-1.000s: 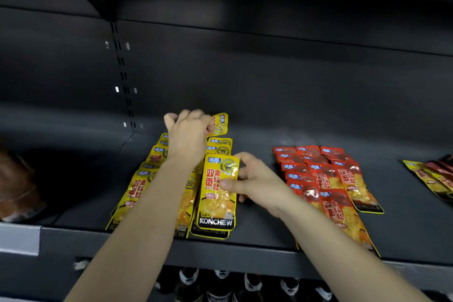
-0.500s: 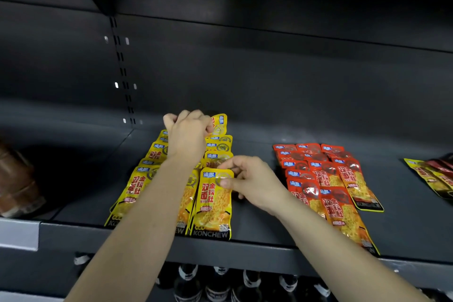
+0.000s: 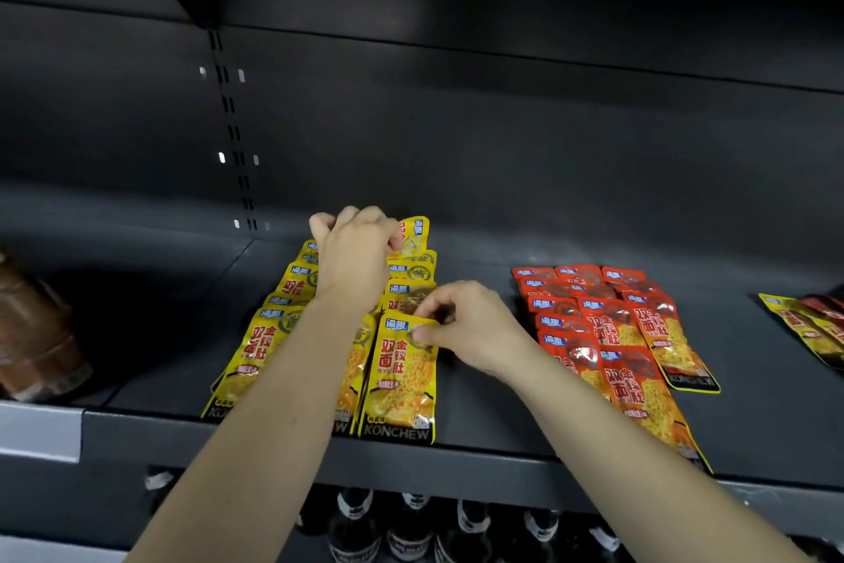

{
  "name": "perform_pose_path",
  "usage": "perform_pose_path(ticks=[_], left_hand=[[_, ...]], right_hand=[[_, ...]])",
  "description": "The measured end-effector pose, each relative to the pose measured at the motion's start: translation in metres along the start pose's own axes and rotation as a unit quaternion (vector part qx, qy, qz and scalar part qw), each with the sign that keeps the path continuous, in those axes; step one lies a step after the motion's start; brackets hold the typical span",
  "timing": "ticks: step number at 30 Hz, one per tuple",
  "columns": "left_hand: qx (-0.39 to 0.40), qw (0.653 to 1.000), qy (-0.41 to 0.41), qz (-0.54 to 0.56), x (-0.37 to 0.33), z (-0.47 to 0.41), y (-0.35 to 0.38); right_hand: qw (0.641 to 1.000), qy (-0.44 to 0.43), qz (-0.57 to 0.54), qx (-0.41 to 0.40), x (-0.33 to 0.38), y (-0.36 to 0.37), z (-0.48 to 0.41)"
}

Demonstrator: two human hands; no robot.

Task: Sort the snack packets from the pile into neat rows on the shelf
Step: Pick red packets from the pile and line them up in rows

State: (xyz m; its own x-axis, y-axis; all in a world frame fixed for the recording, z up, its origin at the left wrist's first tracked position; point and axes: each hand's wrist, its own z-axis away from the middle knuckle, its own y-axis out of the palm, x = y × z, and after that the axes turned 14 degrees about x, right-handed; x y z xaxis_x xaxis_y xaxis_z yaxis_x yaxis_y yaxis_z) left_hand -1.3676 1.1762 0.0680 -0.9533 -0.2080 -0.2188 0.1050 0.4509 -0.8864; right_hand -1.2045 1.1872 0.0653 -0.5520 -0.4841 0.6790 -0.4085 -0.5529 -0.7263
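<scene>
Head view: yellow rows (image 3: 274,348) and red rows (image 3: 607,325) laid on the shelf (image 3: 493,466), my right hand (image 3: 470,329) pinches the front yellow packet (image 3: 397,384), my left hand (image 3: 354,256) grips spare packets (image 3: 413,236) awaiting placement.

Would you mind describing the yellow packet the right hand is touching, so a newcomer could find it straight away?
Start at the dark grey shelf and find the block of yellow packets left of the red ones. In its rightmost row, take the front packet, at the shelf's lip. Unlike its neighbours, its whole face shows, KONCHEW included, and the right hand pinches its top corner.
</scene>
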Motion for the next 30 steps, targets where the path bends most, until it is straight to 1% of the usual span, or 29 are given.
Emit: perform_pose_path(ticks=[4, 6, 8, 11, 15, 20, 26, 30], left_hand=[[0.002, 1.0, -0.001, 0.002, 0.0, 0.001, -0.001], [0.005, 1.0, -0.001, 0.002, 0.0, 0.001, -0.001], [0.009, 1.0, -0.001, 0.005, -0.001, 0.001, -0.001], [0.009, 1.0, -0.002, 0.015, -0.001, 0.001, -0.001], [0.011, 1.0, -0.005, 0.015, 0.0, 0.001, -0.001], [0.012, 1.0, -0.005, 0.016, 0.001, 0.001, -0.001], [0.009, 1.0, 0.006, 0.012, 0.001, 0.001, 0.001], [0.01, 1.0, 0.008, 0.009, 0.0, 0.001, 0.001]], right_hand=[[1.0, 0.002, -0.024, 0.021, 0.0, -0.004, -0.003], [0.998, 0.005, -0.056, 0.038, 0.002, -0.009, -0.004], [0.994, 0.023, -0.081, 0.063, 0.004, -0.013, -0.007], [0.992, 0.052, -0.075, 0.085, 0.005, -0.016, -0.012], [0.994, 0.05, -0.071, 0.073, 0.001, -0.015, -0.017], [0.993, 0.03, -0.11, 0.033, -0.005, -0.013, -0.021], [0.997, 0.013, -0.065, -0.027, -0.004, -0.009, -0.023], [0.997, 0.013, -0.067, -0.023, -0.003, -0.008, -0.023]])
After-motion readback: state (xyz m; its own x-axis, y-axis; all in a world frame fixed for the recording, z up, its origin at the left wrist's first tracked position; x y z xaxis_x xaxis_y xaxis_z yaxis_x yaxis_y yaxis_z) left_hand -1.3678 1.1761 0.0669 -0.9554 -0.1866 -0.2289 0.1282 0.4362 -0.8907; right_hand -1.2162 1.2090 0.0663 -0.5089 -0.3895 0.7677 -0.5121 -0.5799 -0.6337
